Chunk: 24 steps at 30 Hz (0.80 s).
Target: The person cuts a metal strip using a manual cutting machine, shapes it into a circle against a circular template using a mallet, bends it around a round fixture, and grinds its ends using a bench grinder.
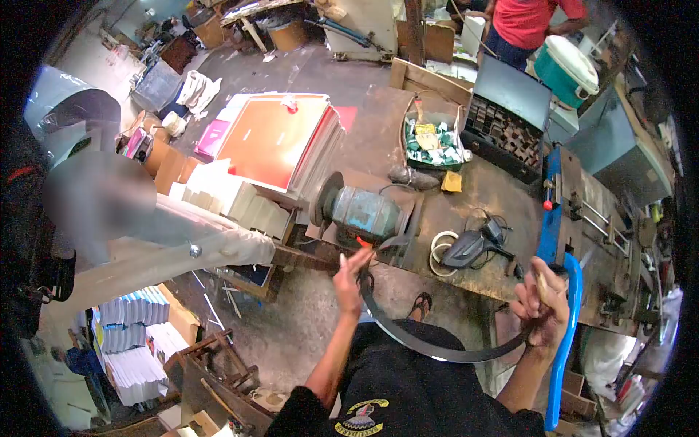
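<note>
A long, dark, curved blade with a bright edge bows across the front of my body between my hands. My left hand pinches its left end, fingers pointing up, just below the bench grinder. The grinder has a worn blue housing and a wheel on its left side. Curled fingers of my right hand grip the blade's other end, partly hiding it. Right beside that hand runs a bent blue tube. A small red-orange spot shows above my left fingertips; I cannot tell what it is.
On the wooden workbench lie a black corded tool, a tape roll, a bin of green-and-white pieces and a black case of small blocks. Stacked orange sheets stand left. Another person stands behind the bench.
</note>
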Motion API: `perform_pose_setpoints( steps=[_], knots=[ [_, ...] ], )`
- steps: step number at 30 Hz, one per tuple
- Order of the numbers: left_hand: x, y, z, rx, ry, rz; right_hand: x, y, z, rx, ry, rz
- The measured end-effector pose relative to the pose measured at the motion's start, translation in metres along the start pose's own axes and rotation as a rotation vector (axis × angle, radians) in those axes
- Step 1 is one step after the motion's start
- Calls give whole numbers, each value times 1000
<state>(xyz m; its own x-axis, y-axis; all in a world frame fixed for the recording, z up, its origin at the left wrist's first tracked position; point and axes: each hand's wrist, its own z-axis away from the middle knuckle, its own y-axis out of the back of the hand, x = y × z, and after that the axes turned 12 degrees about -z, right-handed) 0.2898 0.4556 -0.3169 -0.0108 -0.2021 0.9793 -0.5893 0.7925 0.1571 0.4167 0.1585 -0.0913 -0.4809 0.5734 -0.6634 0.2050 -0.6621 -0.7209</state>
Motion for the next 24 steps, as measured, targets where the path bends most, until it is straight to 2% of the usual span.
perform_pose_setpoints(
  steps=[1, 2, 3, 4, 5, 7, 8, 9, 11, 12, 13, 15, 18, 24],
  knots=[
    [17, 19, 3, -148, 421, 541, 5, 0, -7, -4, 3, -1],
    [45, 33, 7, -149, 419, 542, 11, 3, -14, 61, -32, 19],
    [76, 45, 12, -183, 479, 777, 17, 7, -21, 126, -68, 41],
    [96, 51, 17, -215, 536, 1014, 24, 9, -30, 99, -97, 34],
    [102, 54, 22, -215, 534, 1015, 31, 7, -37, 81, -129, -35],
    [112, 57, 31, -13, 488, 931, 53, 14, -51, 101, -140, -97],
    [124, 55, 33, 86, 529, 857, 64, 9, -55, 146, -136, -55],
    [122, 58, 36, 84, 531, 853, 74, 13, -57, 127, -156, -53],
    [117, 66, 42, -46, 433, 1102, 88, 10, -54, 87, -82, 293],
    [122, 65, 46, 9, 442, 1069, 87, -2, -50, 99, -25, 489],
    [126, 64, 48, -3, 469, 1075, 106, 9, -54, 12, 247, 748],
    [129, 65, 56, 172, 540, 873, 112, 5, -54, 51, 382, 1091],
    [117, 66, 63, 184, 549, 852, 133, 19, -62, 0, 526, 1188],
    [99, 66, 67, 213, 585, 902, 160, 35, -73, -61, 445, 1320]
  ],
)
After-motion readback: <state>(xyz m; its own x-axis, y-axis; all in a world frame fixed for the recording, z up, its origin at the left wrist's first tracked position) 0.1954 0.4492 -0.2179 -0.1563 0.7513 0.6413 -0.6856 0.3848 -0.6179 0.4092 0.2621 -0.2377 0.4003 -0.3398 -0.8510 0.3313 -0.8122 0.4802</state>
